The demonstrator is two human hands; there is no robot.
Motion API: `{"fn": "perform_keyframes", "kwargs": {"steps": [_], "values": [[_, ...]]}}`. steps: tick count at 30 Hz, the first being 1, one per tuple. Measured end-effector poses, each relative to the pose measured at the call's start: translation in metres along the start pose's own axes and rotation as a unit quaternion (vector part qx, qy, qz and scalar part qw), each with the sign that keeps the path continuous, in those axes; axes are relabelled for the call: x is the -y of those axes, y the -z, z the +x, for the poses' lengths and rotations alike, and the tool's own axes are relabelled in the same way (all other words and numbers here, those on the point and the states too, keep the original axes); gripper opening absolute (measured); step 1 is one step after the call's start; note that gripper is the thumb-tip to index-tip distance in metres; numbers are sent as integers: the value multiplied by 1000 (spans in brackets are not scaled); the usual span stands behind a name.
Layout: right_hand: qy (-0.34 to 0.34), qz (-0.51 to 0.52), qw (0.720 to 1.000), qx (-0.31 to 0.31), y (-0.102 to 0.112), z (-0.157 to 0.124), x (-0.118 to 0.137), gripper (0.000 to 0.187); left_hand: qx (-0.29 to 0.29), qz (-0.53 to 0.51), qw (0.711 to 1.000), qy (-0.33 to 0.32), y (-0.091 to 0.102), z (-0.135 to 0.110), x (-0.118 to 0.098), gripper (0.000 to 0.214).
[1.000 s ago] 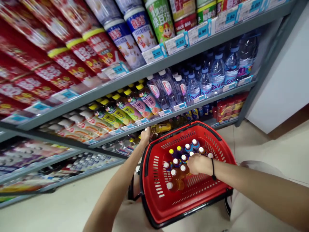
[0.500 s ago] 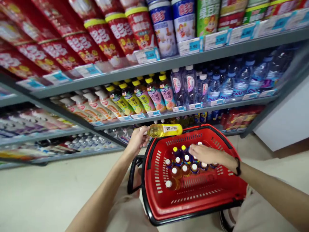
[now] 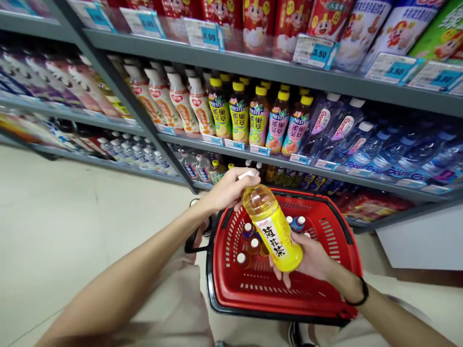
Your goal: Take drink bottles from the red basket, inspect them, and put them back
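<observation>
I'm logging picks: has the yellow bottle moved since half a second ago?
Yes: the bottle has moved away from the shelves, toward the person, and now slants over the basket.

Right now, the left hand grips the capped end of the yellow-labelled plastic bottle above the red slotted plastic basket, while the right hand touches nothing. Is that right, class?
Not quite: the head view shows the right hand cradling the lower part of the yellow-labelled plastic bottle. The left hand does grip its capped end, above the red slotted plastic basket.
</observation>
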State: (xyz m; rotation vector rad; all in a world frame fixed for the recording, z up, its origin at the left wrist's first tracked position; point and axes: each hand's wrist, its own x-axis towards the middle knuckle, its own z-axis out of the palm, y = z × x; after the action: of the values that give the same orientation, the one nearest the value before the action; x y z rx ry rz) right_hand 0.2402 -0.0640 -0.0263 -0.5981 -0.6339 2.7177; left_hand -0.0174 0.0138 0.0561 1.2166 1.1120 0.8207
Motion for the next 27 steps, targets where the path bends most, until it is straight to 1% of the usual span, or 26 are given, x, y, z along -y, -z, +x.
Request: {"fn": "perform_keyframes", "kwargs": {"steps": [3, 5, 6, 9, 12, 14, 15, 16, 17, 20, 21, 24, 27], "values": [[96, -64, 991, -75, -8, -3, 4, 44, -45, 56, 993, -94, 1, -3, 3, 37], [145, -117, 974, -126, -11, -8, 8, 39, -66, 85, 984, -143, -3, -4, 3, 36], [160, -145, 966, -145, -11, -10, 10, 40, -68, 91, 981, -157, -5, -4, 3, 35], [183, -219, 938, -195, -6, -19, 13, 44, -55, 84, 981, -168, -14, -7, 3, 33], [196, -288, 905, -245, 1, -25, 15, 44, -40, 78, 979, -184, -21, -9, 5, 35], [204, -324, 885, -266, 4, -27, 15, 43, -34, 73, 978, -193, -24, -11, 5, 36], [207, -328, 881, -270, 4, -28, 15, 43, -33, 71, 978, -195, -26, -11, 6, 37], [207, -318, 886, -267, 3, -28, 14, 42, -33, 69, 978, -195, -27, -11, 6, 37], [202, -295, 897, -258, 2, -28, 12, 43, -37, 68, 978, -194, -29, -11, 6, 37], [175, -193, 944, -205, -6, -26, 6, 46, -69, 80, 978, -182, -32, -10, 9, 39], [166, -161, 954, -189, -10, -25, 4, 47, -82, 86, 977, -180, -33, -9, 11, 40], [152, -105, 968, -169, -17, -23, 0, 51, -106, 97, 973, -182, -35, -6, 16, 43], [142, -92, 972, -161, -19, -23, -1, 52, -114, 100, 972, -180, -36, -5, 20, 43]]}}
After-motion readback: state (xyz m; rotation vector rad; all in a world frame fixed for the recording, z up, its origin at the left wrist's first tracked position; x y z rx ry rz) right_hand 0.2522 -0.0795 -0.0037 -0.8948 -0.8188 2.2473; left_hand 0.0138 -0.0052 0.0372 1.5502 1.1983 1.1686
